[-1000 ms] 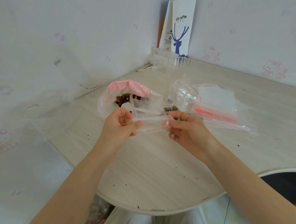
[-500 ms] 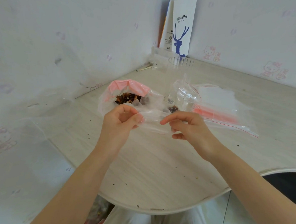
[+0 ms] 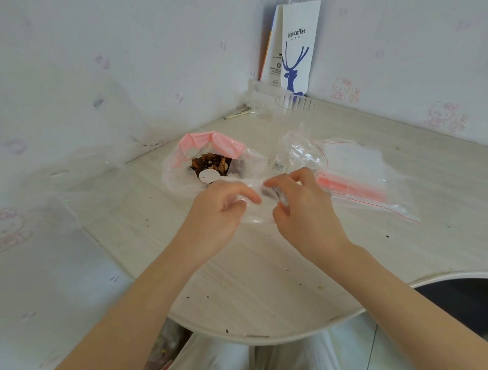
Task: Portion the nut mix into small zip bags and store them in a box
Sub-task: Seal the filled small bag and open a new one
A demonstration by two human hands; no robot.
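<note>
My left grip [image 3: 220,212] and right grip [image 3: 307,215] both pinch a small clear zip bag [image 3: 259,214] over the worktop [image 3: 258,287]; the open bag of nut mix [image 3: 211,163] lies just behind them; spare zip bags [image 3: 359,169] lie to the right, beside a clear cup [image 3: 292,121].

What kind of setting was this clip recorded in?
Most likely a room in a home: cartoon-cat wallpaper, a rounded wooden table set into the corner, and a coffee-shop paper bag leaning against the wall.

head view, down onto table [image 3: 258,295]
</note>
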